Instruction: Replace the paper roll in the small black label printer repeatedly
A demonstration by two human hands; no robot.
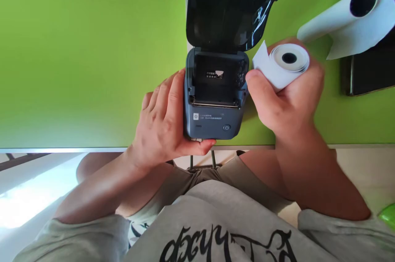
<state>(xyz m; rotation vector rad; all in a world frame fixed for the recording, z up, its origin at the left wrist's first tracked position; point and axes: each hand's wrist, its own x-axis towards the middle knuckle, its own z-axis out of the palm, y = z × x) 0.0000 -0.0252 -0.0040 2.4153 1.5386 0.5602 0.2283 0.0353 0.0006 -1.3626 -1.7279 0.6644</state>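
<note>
A small dark grey label printer (212,124) lies near the front edge of the green table, its black lid (228,11) swung up and back. Inside the exposed paper bay (216,87) no roll sits; a small printed label and a white scrap show on its floor. My left hand (165,120) grips the printer, fingers along its left side and thumb under the front edge. Just right of the printer, my right hand (284,97) is closed around a white paper roll (290,58), whose core end faces up and whose loose end sticks out toward the printer.
At the upper right another paper roll (327,15), partly unwound with a wide dark core, lies over a black phone-like object (370,68). The green table's front edge (77,150) runs just before my lap. A bright green item (387,214) shows at the lower right.
</note>
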